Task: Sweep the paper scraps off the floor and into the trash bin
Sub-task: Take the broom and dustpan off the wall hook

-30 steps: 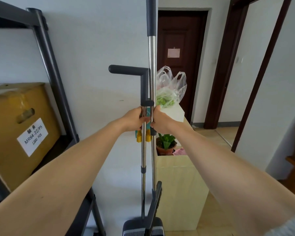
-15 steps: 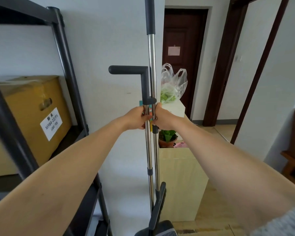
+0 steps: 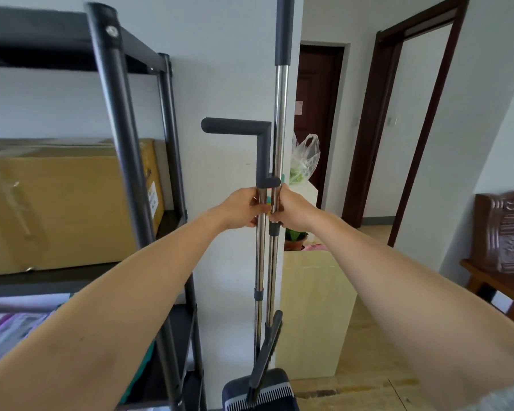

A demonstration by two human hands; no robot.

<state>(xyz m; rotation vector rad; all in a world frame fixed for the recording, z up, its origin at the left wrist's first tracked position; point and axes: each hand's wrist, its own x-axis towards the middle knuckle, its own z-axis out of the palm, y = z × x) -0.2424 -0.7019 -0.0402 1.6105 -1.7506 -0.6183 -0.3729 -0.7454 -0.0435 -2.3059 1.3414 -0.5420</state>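
Note:
A broom and a long-handled dustpan stand clipped together upright in front of a white wall. The broom pole [image 3: 280, 120] is chrome with a dark grey grip on top; its head [image 3: 267, 360] hangs low. The dustpan pole [image 3: 260, 262] has an L-shaped grey handle [image 3: 238, 127], and its dark pan [image 3: 260, 391] with a comb edge sits at the bottom. My left hand [image 3: 242, 207] grips the dustpan pole. My right hand [image 3: 291, 207] grips the broom pole just below the grey clip [image 3: 269, 182]. No paper scraps or trash bin are in view.
A black metal shelf rack [image 3: 122, 149] stands at the left with a cardboard box [image 3: 60, 203] on it. A pale wooden cabinet [image 3: 315, 310] behind the poles carries a potted plant [image 3: 294, 237] and a plastic bag [image 3: 304, 158]. Dark doors lie beyond; a wooden chair [image 3: 505, 232] is at the right.
The view has swung right and pulled back, so the rack fills more of the left. Both hands keep their hold on the poles, and the dustpan now shows lower in view.

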